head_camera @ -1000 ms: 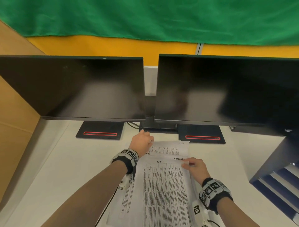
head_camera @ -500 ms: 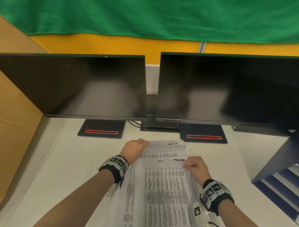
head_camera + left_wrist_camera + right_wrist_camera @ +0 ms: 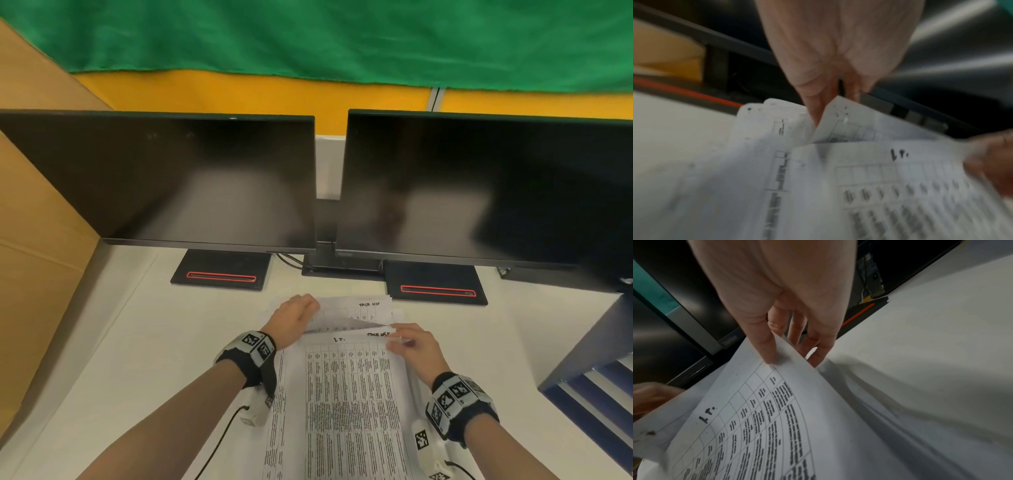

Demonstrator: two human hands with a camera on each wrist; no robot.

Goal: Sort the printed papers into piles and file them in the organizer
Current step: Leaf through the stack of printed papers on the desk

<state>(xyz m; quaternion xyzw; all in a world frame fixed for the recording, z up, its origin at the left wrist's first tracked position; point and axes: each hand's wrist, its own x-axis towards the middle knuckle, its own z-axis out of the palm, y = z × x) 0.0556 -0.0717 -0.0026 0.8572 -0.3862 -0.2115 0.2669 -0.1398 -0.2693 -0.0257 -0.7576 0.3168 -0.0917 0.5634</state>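
Note:
A stack of printed papers (image 3: 342, 404) with tables lies on the white desk (image 3: 144, 370) in front of me. My left hand (image 3: 308, 310) pinches the far left corner of a sheet headed "Task list" (image 3: 356, 310); the left wrist view, though blurred, shows that sheet (image 3: 855, 123) held between thumb and fingers. My right hand (image 3: 397, 337) pinches the far right corner of the top sheet marked "I.T.". In the right wrist view my thumb lies on that top sheet (image 3: 777, 410) with the fingers (image 3: 818, 353) under its raised corner. The dark blue tiered organizer (image 3: 589, 373) stands at the right edge.
Two dark monitors (image 3: 178, 178) (image 3: 479, 185) stand side by side just beyond the papers, their black bases (image 3: 221, 270) (image 3: 435, 286) on the desk. A brown cardboard wall (image 3: 34, 240) closes the left side. A black cable (image 3: 219, 442) trails from my left wrist.
My left hand has drawn back a little toward me and lifted the corner of the "Task list" sheet off the pile. My right hand has kept its hold on the top sheet's corner.

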